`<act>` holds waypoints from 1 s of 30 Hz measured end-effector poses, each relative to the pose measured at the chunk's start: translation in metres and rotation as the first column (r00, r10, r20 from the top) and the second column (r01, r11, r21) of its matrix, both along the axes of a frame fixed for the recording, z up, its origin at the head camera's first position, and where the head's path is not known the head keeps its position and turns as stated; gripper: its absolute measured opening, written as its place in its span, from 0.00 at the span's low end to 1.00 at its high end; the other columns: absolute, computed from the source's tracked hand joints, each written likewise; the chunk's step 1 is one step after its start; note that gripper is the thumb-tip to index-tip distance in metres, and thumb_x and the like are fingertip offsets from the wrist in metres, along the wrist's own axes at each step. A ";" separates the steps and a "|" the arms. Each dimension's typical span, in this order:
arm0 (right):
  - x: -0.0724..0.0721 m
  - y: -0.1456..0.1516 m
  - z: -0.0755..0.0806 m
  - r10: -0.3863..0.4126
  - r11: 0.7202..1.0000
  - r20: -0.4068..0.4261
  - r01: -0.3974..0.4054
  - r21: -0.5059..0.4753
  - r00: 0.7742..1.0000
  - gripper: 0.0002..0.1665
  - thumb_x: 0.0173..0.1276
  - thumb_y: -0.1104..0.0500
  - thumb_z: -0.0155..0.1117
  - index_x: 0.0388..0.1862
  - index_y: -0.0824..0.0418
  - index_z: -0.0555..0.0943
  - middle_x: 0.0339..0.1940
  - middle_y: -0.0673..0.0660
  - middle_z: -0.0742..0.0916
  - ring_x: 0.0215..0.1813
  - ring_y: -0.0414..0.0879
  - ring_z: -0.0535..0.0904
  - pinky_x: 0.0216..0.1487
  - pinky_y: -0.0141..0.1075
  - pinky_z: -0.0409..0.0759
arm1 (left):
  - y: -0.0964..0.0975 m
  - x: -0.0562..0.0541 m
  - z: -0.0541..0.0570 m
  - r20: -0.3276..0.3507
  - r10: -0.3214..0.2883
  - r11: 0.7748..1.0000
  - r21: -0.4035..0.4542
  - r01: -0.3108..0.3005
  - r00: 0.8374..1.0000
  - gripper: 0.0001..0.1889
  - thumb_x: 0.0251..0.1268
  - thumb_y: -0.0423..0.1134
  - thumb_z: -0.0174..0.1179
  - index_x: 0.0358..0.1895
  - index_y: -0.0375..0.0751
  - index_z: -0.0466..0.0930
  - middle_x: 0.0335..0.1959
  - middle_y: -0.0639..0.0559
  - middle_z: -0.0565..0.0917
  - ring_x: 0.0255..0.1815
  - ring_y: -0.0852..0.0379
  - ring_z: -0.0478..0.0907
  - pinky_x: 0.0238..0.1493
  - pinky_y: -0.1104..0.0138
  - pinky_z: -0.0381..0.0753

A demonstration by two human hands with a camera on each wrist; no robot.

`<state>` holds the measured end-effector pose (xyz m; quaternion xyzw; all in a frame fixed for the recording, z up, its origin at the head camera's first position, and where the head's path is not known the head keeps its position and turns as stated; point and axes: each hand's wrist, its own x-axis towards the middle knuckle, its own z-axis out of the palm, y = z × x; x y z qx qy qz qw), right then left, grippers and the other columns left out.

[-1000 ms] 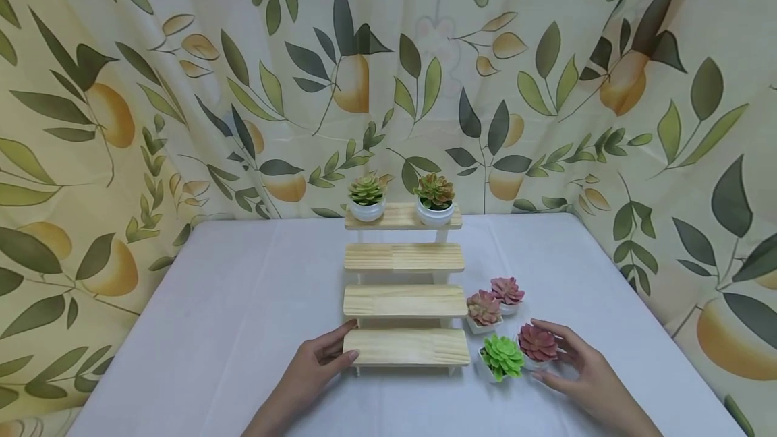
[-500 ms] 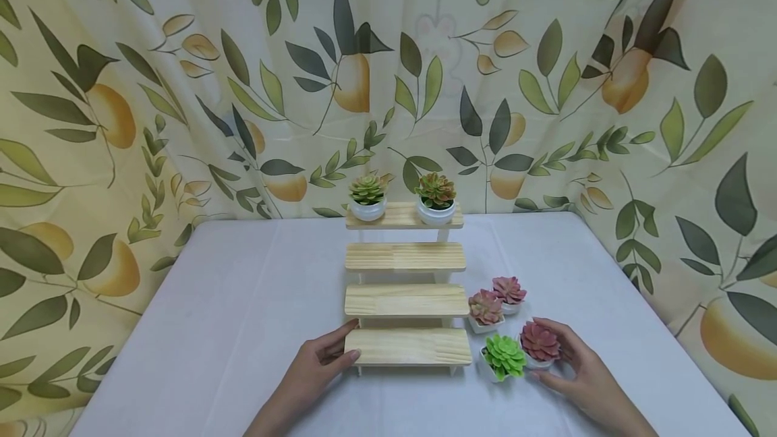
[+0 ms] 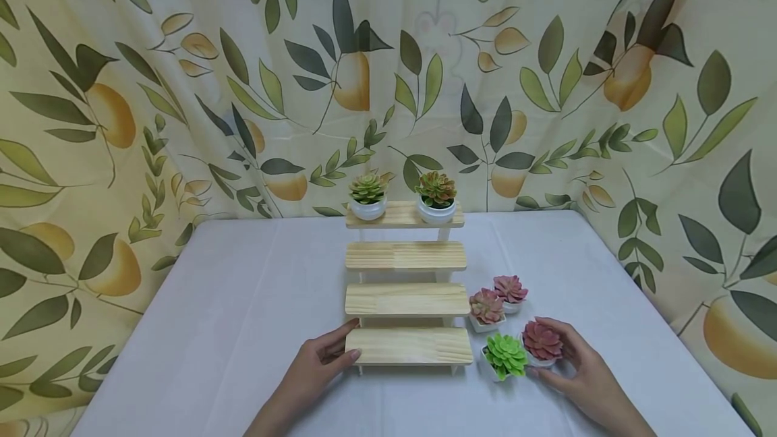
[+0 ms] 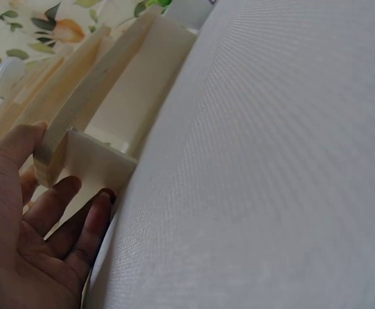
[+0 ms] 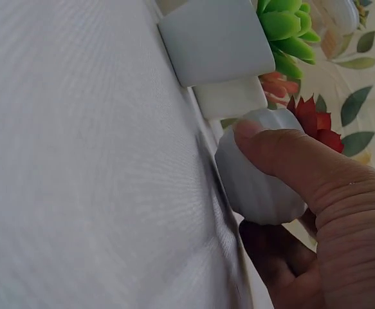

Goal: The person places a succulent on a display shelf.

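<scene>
A stepped wooden plant stand [image 3: 409, 346] with several tiers stands mid-table. My left hand [image 3: 322, 364] grips the left end of its lowest tier; in the left wrist view the thumb lies on the board's edge [image 4: 64, 138] and the fingers curl below. To the right, my right hand [image 3: 577, 369] holds a dark red potted succulent [image 3: 542, 340]. Its ribbed white pot [image 5: 261, 170] has my thumb pressed on its side and fingers round it, close to the cloth. Just left of it is a bright green succulent [image 3: 506, 356] in a white angular pot [image 5: 219, 42].
Two pinkish succulents [image 3: 486, 305] sit behind, beside the stand's right edge. On the top tier are a pale green succulent [image 3: 367, 189] and a green-brown succulent [image 3: 436, 190] in round white pots. White cloth [image 3: 255, 302] covers the table; a patterned curtain [image 3: 388, 86] hangs behind.
The right hand's fingers have drawn in slightly closer round the dark red succulent's pot. My left hand keeps its grip on the stand, and the plants stay in place.
</scene>
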<state>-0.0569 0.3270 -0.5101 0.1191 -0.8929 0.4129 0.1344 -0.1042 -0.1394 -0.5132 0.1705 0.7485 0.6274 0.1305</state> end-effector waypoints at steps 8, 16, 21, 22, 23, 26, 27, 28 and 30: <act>0.002 0.001 0.004 -0.017 1.000 -0.075 0.016 -0.023 0.997 0.50 0.49 0.73 0.85 0.71 0.61 0.73 0.63 0.51 0.81 0.64 0.27 0.72 0.57 0.18 0.70 | 0.001 0.000 0.001 0.008 0.001 1.000 0.011 -0.001 1.000 0.32 0.73 0.44 0.66 0.76 0.40 0.69 0.69 0.43 0.77 0.65 0.53 0.78 0.64 0.64 0.74; 0.002 -0.001 0.007 -0.066 0.996 -0.061 0.062 -0.058 0.996 0.50 0.52 0.73 0.84 0.73 0.61 0.71 0.66 0.52 0.78 0.66 0.26 0.70 0.58 0.18 0.70 | 0.000 0.001 0.002 -0.008 0.008 1.000 -0.005 -0.008 1.000 0.32 0.73 0.45 0.67 0.76 0.42 0.69 0.68 0.44 0.78 0.66 0.53 0.77 0.64 0.63 0.74; 0.002 -0.003 0.008 -0.108 0.992 -0.060 0.104 -0.070 0.992 0.49 0.54 0.71 0.83 0.73 0.61 0.71 0.66 0.50 0.78 0.65 0.26 0.72 0.58 0.18 0.70 | 0.000 0.001 0.003 -0.019 0.014 1.000 -0.014 -0.015 1.000 0.31 0.73 0.44 0.67 0.76 0.43 0.70 0.68 0.45 0.78 0.66 0.52 0.77 0.64 0.61 0.74; 0.002 -0.003 0.009 -0.118 0.991 -0.060 0.114 -0.074 0.991 0.48 0.54 0.71 0.83 0.73 0.61 0.71 0.66 0.49 0.79 0.64 0.27 0.72 0.58 0.18 0.70 | 0.000 0.001 0.003 -0.020 0.014 1.000 -0.013 -0.014 1.000 0.31 0.73 0.44 0.67 0.76 0.43 0.71 0.68 0.46 0.78 0.66 0.52 0.77 0.64 0.62 0.74; 0.003 -0.003 0.009 -0.127 0.989 -0.059 0.122 -0.081 0.990 0.48 0.54 0.71 0.83 0.73 0.61 0.71 0.66 0.49 0.79 0.64 0.27 0.73 0.58 0.18 0.70 | 0.000 0.001 0.003 -0.019 0.012 1.000 -0.011 -0.012 1.000 0.31 0.73 0.44 0.67 0.76 0.43 0.70 0.67 0.46 0.78 0.66 0.53 0.77 0.64 0.62 0.74; 0.003 -0.002 0.012 -0.125 0.984 -0.068 0.115 -0.136 0.990 0.48 0.54 0.74 0.82 0.73 0.62 0.71 0.65 0.49 0.80 0.64 0.32 0.75 0.59 0.20 0.71 | 0.001 0.001 0.003 -0.025 0.008 1.000 -0.006 -0.008 1.000 0.32 0.73 0.44 0.67 0.76 0.42 0.70 0.67 0.45 0.78 0.66 0.53 0.77 0.64 0.63 0.74; 0.004 -0.002 0.013 -0.116 0.983 -0.077 0.103 -0.153 0.990 0.49 0.53 0.76 0.81 0.73 0.63 0.71 0.65 0.50 0.80 0.64 0.33 0.76 0.60 0.21 0.71 | 0.001 0.001 0.003 -0.025 0.008 1.000 -0.006 -0.009 1.000 0.32 0.73 0.44 0.67 0.76 0.42 0.70 0.68 0.46 0.78 0.66 0.53 0.77 0.65 0.63 0.74; 0.004 -0.003 0.014 -0.104 0.981 -0.091 0.087 -0.171 0.990 0.50 0.52 0.78 0.80 0.74 0.65 0.70 0.65 0.52 0.80 0.64 0.35 0.76 0.60 0.22 0.72 | 0.001 0.001 0.003 -0.030 0.010 1.000 -0.011 -0.010 1.000 0.31 0.74 0.45 0.66 0.76 0.42 0.70 0.68 0.46 0.78 0.66 0.53 0.77 0.65 0.63 0.74; 0.003 -0.004 0.017 -0.073 0.979 -0.132 0.046 -0.199 0.989 0.52 0.48 0.83 0.79 0.73 0.68 0.70 0.64 0.56 0.81 0.63 0.38 0.77 0.61 0.24 0.73 | 0.000 0.001 0.002 -0.030 0.012 1.000 -0.011 -0.013 0.999 0.31 0.74 0.45 0.66 0.76 0.42 0.70 0.67 0.45 0.78 0.66 0.52 0.77 0.65 0.61 0.74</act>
